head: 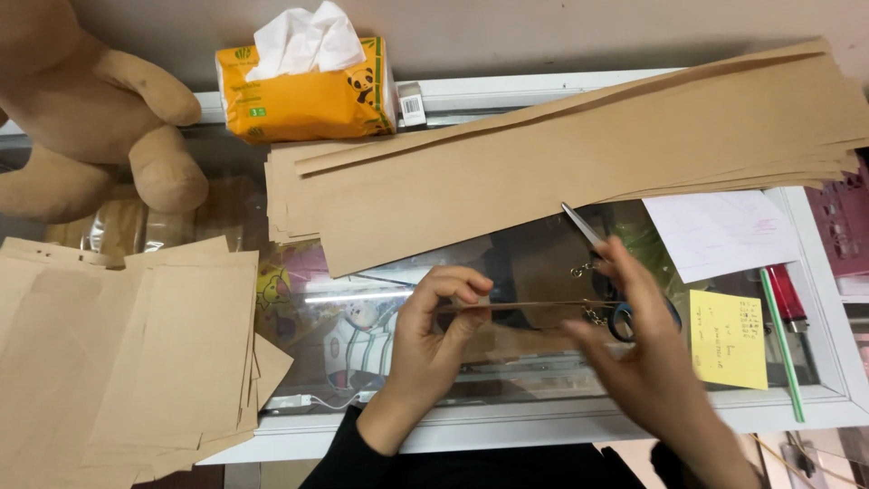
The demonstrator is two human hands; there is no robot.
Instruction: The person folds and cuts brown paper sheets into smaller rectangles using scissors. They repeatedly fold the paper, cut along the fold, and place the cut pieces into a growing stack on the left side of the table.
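A thin brown paper strip (520, 306) is held edge-on over the glass counter (507, 380), pinched at its end by the left hand (434, 335). Scissors (602, 272), shiny blades and blue handles, are gripped in the blurry right hand (647, 358). Flat kraft sheets (579, 154) are stacked behind.

**Packages and labels on the glass counter**

At the back edge stands 1 soft tissue pack (308, 98), a rectangular block in orange-yellow with green marks and a small panda picture, white tissue sticking out of its top. Just beside its right end sits a small white barcode label (412, 104). Toward the right, on the glass, lies 1 yellow sticky note (727, 340), rectangular, with handwriting on it. Above it rests a white paper sheet (720, 231) with faint pink printing, partly tucked under brown strips.
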